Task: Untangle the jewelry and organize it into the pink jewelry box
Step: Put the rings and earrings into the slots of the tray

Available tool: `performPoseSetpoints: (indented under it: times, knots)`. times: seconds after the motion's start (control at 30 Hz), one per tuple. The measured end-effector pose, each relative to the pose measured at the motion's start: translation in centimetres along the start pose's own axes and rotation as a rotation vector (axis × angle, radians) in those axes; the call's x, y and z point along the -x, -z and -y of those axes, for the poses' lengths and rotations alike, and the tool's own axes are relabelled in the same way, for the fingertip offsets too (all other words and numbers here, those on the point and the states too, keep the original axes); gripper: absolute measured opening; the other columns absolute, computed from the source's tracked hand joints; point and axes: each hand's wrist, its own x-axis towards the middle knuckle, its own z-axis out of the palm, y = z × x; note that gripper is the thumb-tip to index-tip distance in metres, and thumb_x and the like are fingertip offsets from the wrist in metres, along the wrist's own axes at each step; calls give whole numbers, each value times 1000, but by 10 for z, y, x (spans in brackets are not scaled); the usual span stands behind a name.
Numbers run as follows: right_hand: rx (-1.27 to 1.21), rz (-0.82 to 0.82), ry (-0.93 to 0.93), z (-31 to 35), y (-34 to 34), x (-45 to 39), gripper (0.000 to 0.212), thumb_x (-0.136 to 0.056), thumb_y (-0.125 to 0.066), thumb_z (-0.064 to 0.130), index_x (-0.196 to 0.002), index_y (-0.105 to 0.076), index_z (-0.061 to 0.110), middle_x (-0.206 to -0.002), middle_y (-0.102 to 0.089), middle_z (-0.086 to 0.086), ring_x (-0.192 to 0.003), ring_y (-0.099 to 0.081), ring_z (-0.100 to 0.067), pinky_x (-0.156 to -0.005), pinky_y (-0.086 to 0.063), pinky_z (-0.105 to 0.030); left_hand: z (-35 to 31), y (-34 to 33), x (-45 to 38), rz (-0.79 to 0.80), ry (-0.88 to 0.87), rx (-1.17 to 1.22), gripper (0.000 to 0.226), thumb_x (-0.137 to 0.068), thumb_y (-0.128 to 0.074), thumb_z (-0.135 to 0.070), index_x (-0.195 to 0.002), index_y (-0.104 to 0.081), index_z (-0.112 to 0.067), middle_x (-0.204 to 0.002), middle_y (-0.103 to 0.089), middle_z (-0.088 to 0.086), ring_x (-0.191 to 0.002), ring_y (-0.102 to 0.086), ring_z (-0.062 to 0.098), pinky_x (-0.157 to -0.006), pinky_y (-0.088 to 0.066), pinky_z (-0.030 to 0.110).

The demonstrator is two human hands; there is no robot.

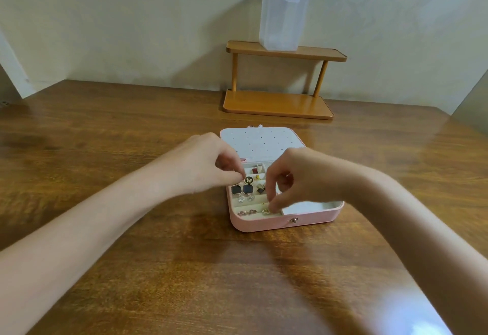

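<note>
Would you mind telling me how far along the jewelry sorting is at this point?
Mostly done, it seems: the pink jewelry box lies open with dark square earrings and rose-gold pieces already in its slots. In hand: the left hand pinches a round dark earring, and the right hand sets a small gold piece into the front row. No loose jewelry shows on the table.

**No Readable Text in View**

Nothing here carries legible writing. The pink jewelry box point(285, 222) shows no brand or label on its front wall (only a small metal snap), its open lid point(260, 140) bears plain rows of dots, and the translucent container point(284, 18) on the wooden shelf point(286, 52) is unmarked.
</note>
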Motion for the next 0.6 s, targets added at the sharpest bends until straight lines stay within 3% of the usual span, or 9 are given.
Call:
performPoseSetpoints:
  times: [0.07, 0.13, 0.23, 0.33, 0.43, 0.6]
  knots:
    - [-59, -30, 28, -3, 0, 2, 8, -77, -76, 23, -75, -68, 23, -55, -49, 13, -47, -41, 1, -50, -33, -14, 3, 1, -4, -32, 7, 39, 9, -85, -65, -29, -81, -70, -35, -88, -65, -18, -81, -56, -4, -67, -43, 16]
    - [-151, -152, 47, -10, 14, 5, 5, -79, -73, 23, -76, -69, 23, -61, -57, 10, -49, -43, 1, -50, -36, -12, 7, 5, -9, -69, 31, 86, 11, -86, -64, -27, -81, -70, -34, -86, -63, -21, -85, -54, -5, -73, -42, 21]
    - [-49, -292, -2, -25, 38, 7, 9, -81, -71, 19, -73, -68, 23, -67, -62, 11, -52, -49, 4, -50, -37, -6, 10, 8, -17, -106, 33, 139, 12, -86, -64, -24, -82, -72, -32, -88, -66, -20, -89, -57, -3, -83, -44, 26]
    - [149, -195, -138, -34, 36, 0, 2, -80, -72, 20, -79, -72, 19, -68, -62, 15, -59, -54, 5, -51, -38, -5, 4, 6, -26, -93, 5, 162, 12, -86, -65, -22, -80, -72, -29, -86, -66, -18, -85, -59, -1, -77, -44, 22]
    - [259, -114, -235, -41, 21, -6, 11, -80, -73, 24, -85, -74, 15, -73, -66, 7, -68, -61, -7, -59, -48, -15, 0, 3, -36, -78, -4, 161, 13, -87, -63, -21, -82, -72, -29, -85, -63, -23, -82, -60, -2, -73, -46, 18]
    - [419, -135, -233, -38, 12, -5, 11, -80, -72, 29, -77, -62, 24, -76, -55, 6, -72, -54, -17, -52, -39, -22, 2, -4, -44, -73, -22, 178, 13, -87, -63, -20, -82, -73, -28, -83, -65, -20, -82, -59, -1, -72, -44, 20]
